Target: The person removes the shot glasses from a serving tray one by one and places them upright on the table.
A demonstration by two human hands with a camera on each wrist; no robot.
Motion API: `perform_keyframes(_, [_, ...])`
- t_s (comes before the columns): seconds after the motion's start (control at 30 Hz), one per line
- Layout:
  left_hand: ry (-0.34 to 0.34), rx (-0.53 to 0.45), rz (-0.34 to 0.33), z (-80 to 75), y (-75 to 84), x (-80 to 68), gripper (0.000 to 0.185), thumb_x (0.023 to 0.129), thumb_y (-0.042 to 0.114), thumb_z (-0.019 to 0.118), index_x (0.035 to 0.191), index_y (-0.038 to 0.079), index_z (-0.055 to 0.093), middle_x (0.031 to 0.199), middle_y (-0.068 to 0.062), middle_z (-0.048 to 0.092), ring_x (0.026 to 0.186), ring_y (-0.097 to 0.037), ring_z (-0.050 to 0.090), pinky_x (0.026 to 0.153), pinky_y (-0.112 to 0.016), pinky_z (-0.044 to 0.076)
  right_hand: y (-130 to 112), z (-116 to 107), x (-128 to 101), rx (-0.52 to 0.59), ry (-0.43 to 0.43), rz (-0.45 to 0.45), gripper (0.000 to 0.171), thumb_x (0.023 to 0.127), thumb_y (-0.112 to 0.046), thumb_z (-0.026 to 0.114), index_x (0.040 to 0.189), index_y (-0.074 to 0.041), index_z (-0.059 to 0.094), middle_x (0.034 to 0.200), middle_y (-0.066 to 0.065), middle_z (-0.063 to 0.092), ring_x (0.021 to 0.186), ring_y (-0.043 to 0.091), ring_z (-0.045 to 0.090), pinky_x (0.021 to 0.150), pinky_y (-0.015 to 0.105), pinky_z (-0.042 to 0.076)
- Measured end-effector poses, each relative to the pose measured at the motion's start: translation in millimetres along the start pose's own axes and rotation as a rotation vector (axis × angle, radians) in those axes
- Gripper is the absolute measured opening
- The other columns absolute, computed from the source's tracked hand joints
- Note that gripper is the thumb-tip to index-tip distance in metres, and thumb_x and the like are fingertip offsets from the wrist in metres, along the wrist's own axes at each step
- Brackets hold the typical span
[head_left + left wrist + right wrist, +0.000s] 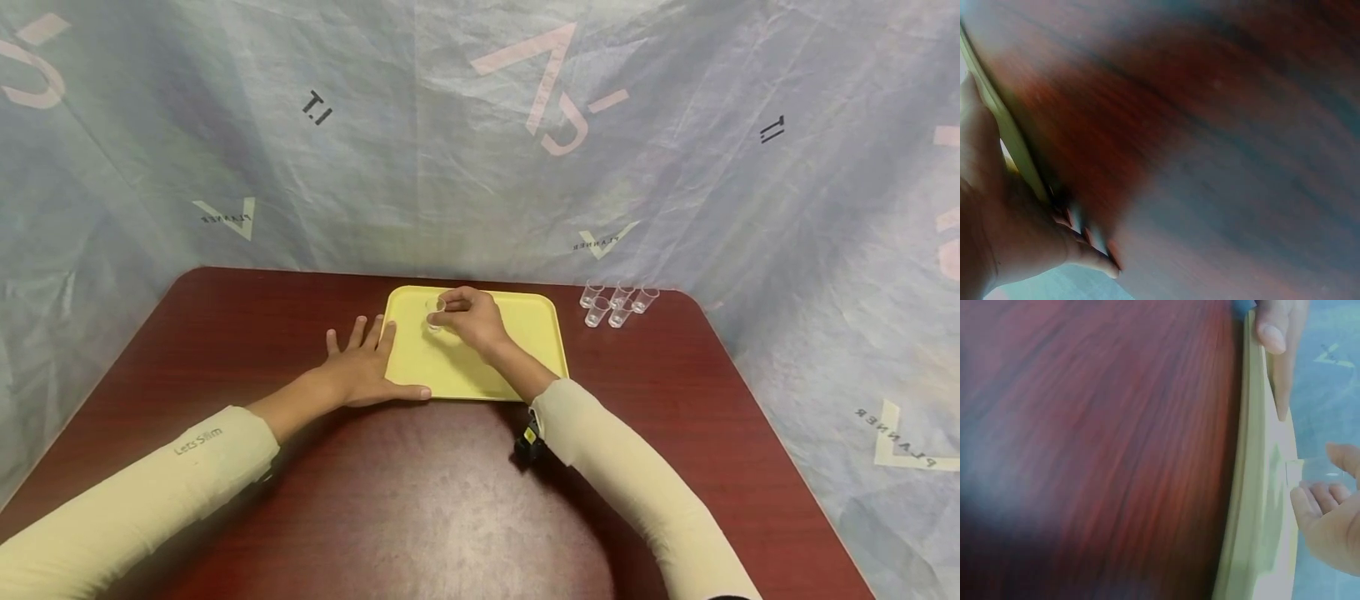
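A yellow tray (442, 371) lies flat at the far side of the dark red table. My right hand (477, 323) reaches over it and holds a small clear cup (435, 306) between thumb and fingers, upright at the tray's left rear part. In the right wrist view the cup is faint beside the fingertips (1307, 503). Spread wide, my left hand (366, 372) rests at the tray's left edge, its thumb along the near left corner. The left wrist view shows this hand (1016, 231) against the tray's rim (1013, 140).
Several more clear cups (621, 310) stand in a cluster on the table (420, 483), right of the tray. A printed grey sheet (450, 167) hangs behind the table and along both sides. A small black device (529, 440) is under my right wrist.
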State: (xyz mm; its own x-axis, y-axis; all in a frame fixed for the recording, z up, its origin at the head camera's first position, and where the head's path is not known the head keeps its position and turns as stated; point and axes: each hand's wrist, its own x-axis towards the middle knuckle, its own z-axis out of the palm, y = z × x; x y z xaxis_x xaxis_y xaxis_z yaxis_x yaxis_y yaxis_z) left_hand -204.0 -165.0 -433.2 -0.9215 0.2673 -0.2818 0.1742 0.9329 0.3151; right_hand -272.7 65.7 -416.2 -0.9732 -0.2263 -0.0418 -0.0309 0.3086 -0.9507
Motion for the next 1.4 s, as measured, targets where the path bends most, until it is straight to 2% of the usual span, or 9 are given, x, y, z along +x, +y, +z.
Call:
perform_keyframes(0.23, [0.001, -0.001, -0.008, -2.2, -1.9, -0.5, 0.156, 0.079, 0.108, 0.058, 0.182, 0.006, 0.0, 0.191, -0.019, -0.01, 0.176, -0.051, -0.011, 0.129, -0.089, -0.008, -8.2, -28.9, -18.3, 0.063, 0.013, -0.023, 0.037, 0.095, -0.013, 0.09, 0.128, -0.003, 0.076, 0.127, 0.014, 0.08, 0.122, 0.031, 0.079, 0.109, 0.047, 0.062])
perform_keyframes(0.4, [0.0, -0.001, -0.009, -3.2, -2.7, -1.2, 0.156, 0.079, 0.108, 0.058, 0.182, 0.007, -0.001, 0.191, -0.018, -0.011, 0.176, -0.05, -0.012, 0.129, -0.088, -0.009, -10.0, -56.2, -31.6, 0.066, 0.047, -0.029, 0.036, 0.094, -0.01, 0.091, 0.125, -0.003, 0.077, 0.124, 0.014, 0.082, 0.11, 0.019, 0.08, 0.1, 0.034, 0.061])
perform_keyframes(0.57, [0.001, 0.0, 0.001, -3.3, -3.1, -2.2, 0.154, 0.08, 0.106, 0.059, 0.182, 0.008, -0.001, 0.191, -0.018, -0.011, 0.176, -0.05, -0.012, 0.129, -0.089, -0.009, -2.5, -87.7, -45.9, 0.061, 0.087, -0.015, 0.039, 0.093, -0.012, 0.093, 0.127, -0.003, 0.077, 0.123, 0.013, 0.082, 0.107, 0.013, 0.079, 0.095, 0.026, 0.062])
perform_keyframes(0.77, [-0.003, 0.005, 0.016, -1.0, -2.0, 1.3, 0.154, 0.079, 0.108, 0.056, 0.183, 0.009, -0.002, 0.191, -0.017, -0.011, 0.176, -0.049, -0.013, 0.129, -0.088, -0.009, 11.4, -129.6, -61.8, 0.073, 0.154, 0.031, 0.046, 0.095, -0.011, 0.09, 0.136, 0.002, 0.073, 0.123, 0.007, 0.081, 0.105, 0.006, 0.078, 0.095, 0.021, 0.063])
perform_keyframes(1.03, [-0.003, 0.005, 0.015, 0.7, -2.8, 1.1, 0.156, 0.078, 0.109, 0.056, 0.183, 0.009, -0.002, 0.191, -0.017, -0.011, 0.176, -0.05, -0.013, 0.128, -0.09, -0.008, 30.4, -168.2, -76.9, 0.143, 0.211, 0.05, 0.049, 0.098, -0.007, 0.087, 0.141, 0.007, 0.068, 0.107, -0.012, 0.081, 0.101, 0.0, 0.078, 0.093, 0.019, 0.065])
perform_keyframes(1.23, [0.008, 0.007, 0.016, 0.2, -3.0, 0.3, 0.155, 0.079, 0.109, 0.056, 0.183, 0.009, -0.001, 0.191, -0.018, -0.009, 0.176, -0.05, -0.012, 0.128, -0.09, -0.007, 40.5, -192.5, -84.6, 0.126, 0.276, 0.09, 0.05, 0.098, -0.011, 0.089, 0.142, 0.001, 0.069, 0.106, -0.016, 0.079, 0.1, -0.002, 0.076, 0.094, 0.021, 0.065])
perform_keyframes(1.4, [0.009, 0.009, 0.016, 0.4, -2.3, -0.2, 0.155, 0.079, 0.109, 0.056, 0.183, 0.009, -0.001, 0.191, -0.017, -0.009, 0.176, -0.05, -0.012, 0.128, -0.09, -0.007, 52.5, -214.6, -89.8, 0.107, 0.344, 0.114, 0.051, 0.097, -0.013, 0.09, 0.141, 0.001, 0.068, 0.106, -0.017, 0.078, 0.1, -0.003, 0.074, 0.093, 0.02, 0.065])
